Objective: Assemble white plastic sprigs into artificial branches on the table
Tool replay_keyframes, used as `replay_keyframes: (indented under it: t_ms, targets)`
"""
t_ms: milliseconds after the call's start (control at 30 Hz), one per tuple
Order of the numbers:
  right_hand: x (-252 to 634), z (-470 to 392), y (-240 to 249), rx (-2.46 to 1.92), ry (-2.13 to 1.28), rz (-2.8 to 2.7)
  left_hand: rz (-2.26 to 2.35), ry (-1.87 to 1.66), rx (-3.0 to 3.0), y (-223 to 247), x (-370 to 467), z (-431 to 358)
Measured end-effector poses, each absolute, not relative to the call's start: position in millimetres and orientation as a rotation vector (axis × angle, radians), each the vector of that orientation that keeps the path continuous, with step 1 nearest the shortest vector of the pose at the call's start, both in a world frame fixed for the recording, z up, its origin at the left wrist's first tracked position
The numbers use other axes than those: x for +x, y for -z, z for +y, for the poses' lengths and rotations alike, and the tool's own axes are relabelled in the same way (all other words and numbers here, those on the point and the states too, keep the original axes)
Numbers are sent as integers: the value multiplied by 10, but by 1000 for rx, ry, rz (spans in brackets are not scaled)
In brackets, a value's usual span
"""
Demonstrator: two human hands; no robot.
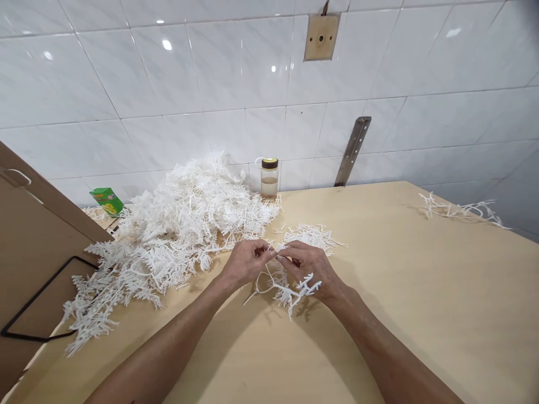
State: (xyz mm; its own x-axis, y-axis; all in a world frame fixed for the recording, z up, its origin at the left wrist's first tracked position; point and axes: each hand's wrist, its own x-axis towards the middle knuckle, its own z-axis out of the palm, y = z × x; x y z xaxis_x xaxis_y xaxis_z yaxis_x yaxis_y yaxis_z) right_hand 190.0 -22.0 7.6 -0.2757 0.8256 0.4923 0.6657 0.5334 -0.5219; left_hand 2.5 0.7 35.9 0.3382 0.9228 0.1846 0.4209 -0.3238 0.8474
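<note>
My left hand (249, 259) and my right hand (309, 268) meet fingertip to fingertip above the middle of the table. Both are closed in a pinch on a white branching plastic sprig (295, 294). Its forked twigs hang below my right hand, and a thin looped stem curves down beneath the fingers. The exact spot gripped is hidden by the fingertips. Just behind my hands lies a small heap of loose white twig pieces (318, 238). A large pile of white sprigs (189, 216) spreads out to the left of my left hand.
A jar with a dark lid (269, 182) stands against the tiled wall, near a green box (106, 201). At the left leans a brown cardboard panel (42, 252) beside a black wire frame (31, 300). More white sprigs (458, 210) lie at the table's right edge. A metal bracket (352, 151) rises behind.
</note>
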Motion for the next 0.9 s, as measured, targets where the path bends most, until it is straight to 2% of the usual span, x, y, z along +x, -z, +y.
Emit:
replay_keyframes:
  t_ms: [167, 300, 433, 567, 900]
  targets:
    - [1894, -217, -90, -1157, -381, -2050, 1217, -983, 1843, -258, 76, 3]
    - [2049, -201, -155, -1146, -619, -2027, 1266, -1038, 1812, -173, 127, -42]
    - [2282, -140, -207, -1320, -724, -1632, 1223, -1040, 1793, -132, 178, -100]
    - [2306, -110, -207, -1272, -873, -1444, 1191, -1054, 1809, -90, 211, -129]
    - [2040, -181, -153, -1338, -734, -1780, 1216, -1050, 1841, -42, 210, -145]
